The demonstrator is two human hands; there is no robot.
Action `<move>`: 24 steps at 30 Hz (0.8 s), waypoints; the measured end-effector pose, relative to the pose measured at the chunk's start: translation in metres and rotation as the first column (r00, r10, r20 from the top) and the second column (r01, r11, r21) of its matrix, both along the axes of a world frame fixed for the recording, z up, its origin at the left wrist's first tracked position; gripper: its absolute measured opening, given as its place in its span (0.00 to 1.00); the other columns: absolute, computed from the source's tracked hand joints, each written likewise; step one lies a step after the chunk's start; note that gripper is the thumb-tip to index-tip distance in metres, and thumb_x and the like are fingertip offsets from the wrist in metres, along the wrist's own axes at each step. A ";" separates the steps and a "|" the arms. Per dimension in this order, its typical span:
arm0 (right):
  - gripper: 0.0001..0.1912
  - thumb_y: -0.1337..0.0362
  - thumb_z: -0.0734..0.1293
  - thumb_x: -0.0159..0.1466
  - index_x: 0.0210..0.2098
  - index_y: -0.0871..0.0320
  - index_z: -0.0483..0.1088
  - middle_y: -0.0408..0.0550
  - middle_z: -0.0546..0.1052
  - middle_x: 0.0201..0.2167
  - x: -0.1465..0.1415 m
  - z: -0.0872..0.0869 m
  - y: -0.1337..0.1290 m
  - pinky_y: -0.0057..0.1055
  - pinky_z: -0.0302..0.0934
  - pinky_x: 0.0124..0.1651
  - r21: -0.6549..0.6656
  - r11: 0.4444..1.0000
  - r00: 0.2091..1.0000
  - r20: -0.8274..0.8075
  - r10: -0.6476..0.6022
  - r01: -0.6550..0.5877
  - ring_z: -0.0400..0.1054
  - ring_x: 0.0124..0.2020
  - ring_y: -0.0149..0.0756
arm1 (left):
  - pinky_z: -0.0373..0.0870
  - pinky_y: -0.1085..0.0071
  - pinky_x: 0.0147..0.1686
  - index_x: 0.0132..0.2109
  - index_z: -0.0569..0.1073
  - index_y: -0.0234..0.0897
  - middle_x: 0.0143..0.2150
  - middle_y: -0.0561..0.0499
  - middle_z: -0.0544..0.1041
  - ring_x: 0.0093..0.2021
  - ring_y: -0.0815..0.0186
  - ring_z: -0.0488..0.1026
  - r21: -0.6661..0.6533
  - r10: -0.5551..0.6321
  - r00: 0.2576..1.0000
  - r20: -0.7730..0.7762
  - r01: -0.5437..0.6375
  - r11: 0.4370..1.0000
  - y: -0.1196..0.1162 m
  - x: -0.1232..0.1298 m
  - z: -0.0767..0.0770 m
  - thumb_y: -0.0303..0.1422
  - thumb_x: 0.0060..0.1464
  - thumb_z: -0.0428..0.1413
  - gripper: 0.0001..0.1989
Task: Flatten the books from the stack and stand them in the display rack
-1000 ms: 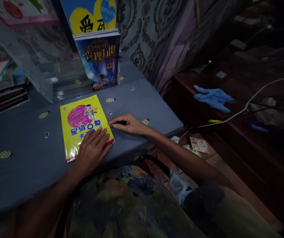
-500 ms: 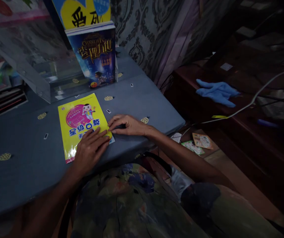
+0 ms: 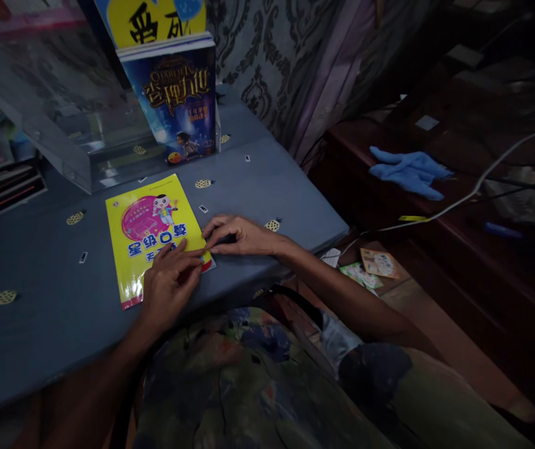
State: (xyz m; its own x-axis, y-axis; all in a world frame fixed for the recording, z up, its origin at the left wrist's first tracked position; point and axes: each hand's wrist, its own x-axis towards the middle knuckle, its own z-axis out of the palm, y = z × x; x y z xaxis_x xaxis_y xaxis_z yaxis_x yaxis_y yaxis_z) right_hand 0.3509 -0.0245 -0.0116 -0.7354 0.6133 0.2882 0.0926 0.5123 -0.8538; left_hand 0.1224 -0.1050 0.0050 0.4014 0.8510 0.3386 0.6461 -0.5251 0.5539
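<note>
A yellow booklet (image 3: 155, 227) lies flat on the grey-blue tablecloth (image 3: 47, 324), left of the middle of the frame, its cover printed with a pink circle and a cartoon figure; the left hand (image 3: 167, 284) rests over its lower right part, fingers bent and slightly spread, the thumb apart from the index finger; the right hand (image 3: 234, 236), close to the centre of the frame, has its thumb and fingertips at the booklet's right edge, near the left index fingertip; whether they pinch the cover or merely touch it, I cannot tell.

At upper centre-left a dark blue book (image 3: 178, 100) stands upright in front of a yellow-and-blue cover (image 3: 155, 22), beside a clear stand (image 3: 68, 149); at right a blue glove (image 3: 410, 171) lies on a dark red surface (image 3: 354, 146), near a pale cable (image 3: 482, 179); below it, an orange card (image 3: 380, 263) lies on the floor.
</note>
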 end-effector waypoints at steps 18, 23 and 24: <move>0.07 0.63 0.70 0.67 0.42 0.59 0.78 0.51 0.76 0.46 0.000 0.002 0.000 0.38 0.64 0.57 0.018 1.000 1.000 -0.024 0.007 -0.007 0.71 0.50 0.36 | 0.62 0.48 0.64 0.51 0.75 0.41 0.52 0.46 0.82 0.63 0.51 0.71 0.087 -0.021 0.994 -0.111 0.031 0.996 -0.004 0.003 -0.003 0.33 0.65 0.54 0.09; 0.07 0.64 0.70 0.66 0.43 0.57 0.78 0.49 0.77 0.46 0.000 0.003 -0.001 0.39 0.63 0.57 -0.002 1.000 1.000 -0.004 -0.002 0.002 0.71 0.50 0.36 | 0.62 0.47 0.64 0.44 0.76 0.42 0.52 0.48 0.82 0.64 0.52 0.71 0.049 -0.035 0.996 -0.079 0.039 0.998 -0.003 0.002 -0.001 0.32 0.65 0.54 0.06; 0.06 0.64 0.70 0.66 0.43 0.57 0.78 0.49 0.77 0.46 0.000 0.004 -0.001 0.39 0.63 0.57 -0.006 1.000 1.000 0.003 -0.003 0.003 0.71 0.50 0.36 | 0.62 0.46 0.64 0.44 0.76 0.42 0.52 0.48 0.82 0.63 0.52 0.71 0.037 -0.034 0.997 -0.075 0.037 0.999 -0.003 0.002 0.000 0.32 0.65 0.53 0.06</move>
State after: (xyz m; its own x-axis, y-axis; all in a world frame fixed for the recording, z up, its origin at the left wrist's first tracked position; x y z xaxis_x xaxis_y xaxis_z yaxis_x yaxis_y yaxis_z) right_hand 0.3506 -0.0251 -0.0081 -0.7342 0.6173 0.2826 0.0964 0.5067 -0.8567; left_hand 0.1242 -0.1075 0.0047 0.4566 0.8227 0.3386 0.6652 -0.5684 0.4842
